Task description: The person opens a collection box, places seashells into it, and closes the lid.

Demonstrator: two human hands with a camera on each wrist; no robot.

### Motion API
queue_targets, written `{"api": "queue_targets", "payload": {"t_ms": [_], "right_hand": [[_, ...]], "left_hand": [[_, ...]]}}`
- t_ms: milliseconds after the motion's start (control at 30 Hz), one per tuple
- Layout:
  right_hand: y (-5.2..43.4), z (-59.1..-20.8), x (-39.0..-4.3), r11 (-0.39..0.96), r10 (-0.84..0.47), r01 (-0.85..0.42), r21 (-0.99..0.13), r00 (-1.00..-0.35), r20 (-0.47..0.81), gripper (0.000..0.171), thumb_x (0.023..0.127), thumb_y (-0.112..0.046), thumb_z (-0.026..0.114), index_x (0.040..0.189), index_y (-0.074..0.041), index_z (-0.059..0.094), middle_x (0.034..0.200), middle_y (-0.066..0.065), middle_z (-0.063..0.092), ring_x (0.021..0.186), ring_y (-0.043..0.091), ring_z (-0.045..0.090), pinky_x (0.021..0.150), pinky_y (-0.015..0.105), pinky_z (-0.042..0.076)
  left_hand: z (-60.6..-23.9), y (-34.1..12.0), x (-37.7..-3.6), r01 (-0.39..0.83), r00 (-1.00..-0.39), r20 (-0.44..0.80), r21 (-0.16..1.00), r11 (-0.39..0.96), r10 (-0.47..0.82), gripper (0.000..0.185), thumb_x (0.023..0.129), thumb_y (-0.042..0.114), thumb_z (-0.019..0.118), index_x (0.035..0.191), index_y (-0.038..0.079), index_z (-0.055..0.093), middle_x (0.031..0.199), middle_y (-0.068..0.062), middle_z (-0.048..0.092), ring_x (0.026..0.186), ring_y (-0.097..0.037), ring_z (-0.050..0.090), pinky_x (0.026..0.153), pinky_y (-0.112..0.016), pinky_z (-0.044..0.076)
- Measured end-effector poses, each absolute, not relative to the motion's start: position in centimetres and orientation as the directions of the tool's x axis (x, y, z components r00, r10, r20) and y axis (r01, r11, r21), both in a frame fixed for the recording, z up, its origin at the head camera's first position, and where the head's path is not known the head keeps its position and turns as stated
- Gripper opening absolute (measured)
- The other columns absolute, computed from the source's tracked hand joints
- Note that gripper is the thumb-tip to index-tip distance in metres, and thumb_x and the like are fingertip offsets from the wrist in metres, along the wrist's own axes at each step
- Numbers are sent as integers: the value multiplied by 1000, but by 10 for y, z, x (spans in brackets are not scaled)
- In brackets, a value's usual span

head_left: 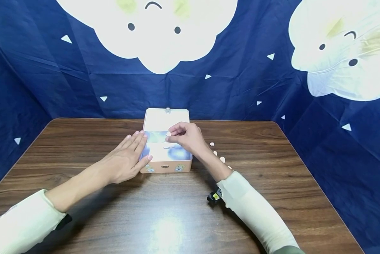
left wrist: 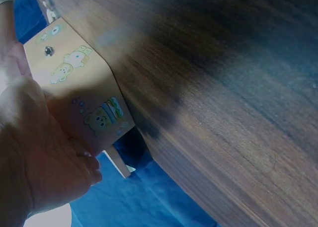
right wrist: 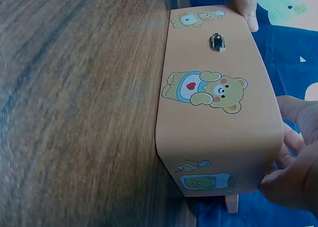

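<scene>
Pale pieces (head_left: 222,159) lie beside open box (head_left: 166,165); table (head_left: 272,169) beneath.

Box (head_left: 164,141) interior (glare-washed), small piece (head_left: 168,133) in right hand (head_left: 187,137) indistinct

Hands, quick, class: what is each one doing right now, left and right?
Left hand: open, flat fingers resting on the box.
Right hand: fingers curled, pinching a small pale piece over the open box.

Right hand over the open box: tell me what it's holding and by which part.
The right hand pinches a small pale piece between thumb and fingertips, above the open box. Which part of the piece it grips is too small to tell.
</scene>
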State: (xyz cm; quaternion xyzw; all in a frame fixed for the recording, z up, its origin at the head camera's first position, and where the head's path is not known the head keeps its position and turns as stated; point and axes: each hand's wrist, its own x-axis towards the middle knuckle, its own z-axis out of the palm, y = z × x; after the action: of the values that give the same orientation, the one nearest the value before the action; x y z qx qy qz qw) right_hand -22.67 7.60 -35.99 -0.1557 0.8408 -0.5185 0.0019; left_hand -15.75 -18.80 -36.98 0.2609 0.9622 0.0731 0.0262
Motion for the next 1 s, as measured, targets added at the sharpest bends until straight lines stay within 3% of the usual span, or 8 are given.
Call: {"api": "queue_targets", "payload": {"t_ms": [1000], "right_hand": [[77, -367, -226, 367, -262, -273, -889, -948, 183, 32, 92, -15, 93, 119, 0, 83, 105, 11, 85, 87, 8, 72, 76, 17, 57]], "left_hand": [[-369, -189, -157, 498, -863, -4, 156, 853, 505, 81, 123, 49, 36, 176, -10, 20, 187, -30, 15, 176, -50, 14, 144, -67, 14]]}}
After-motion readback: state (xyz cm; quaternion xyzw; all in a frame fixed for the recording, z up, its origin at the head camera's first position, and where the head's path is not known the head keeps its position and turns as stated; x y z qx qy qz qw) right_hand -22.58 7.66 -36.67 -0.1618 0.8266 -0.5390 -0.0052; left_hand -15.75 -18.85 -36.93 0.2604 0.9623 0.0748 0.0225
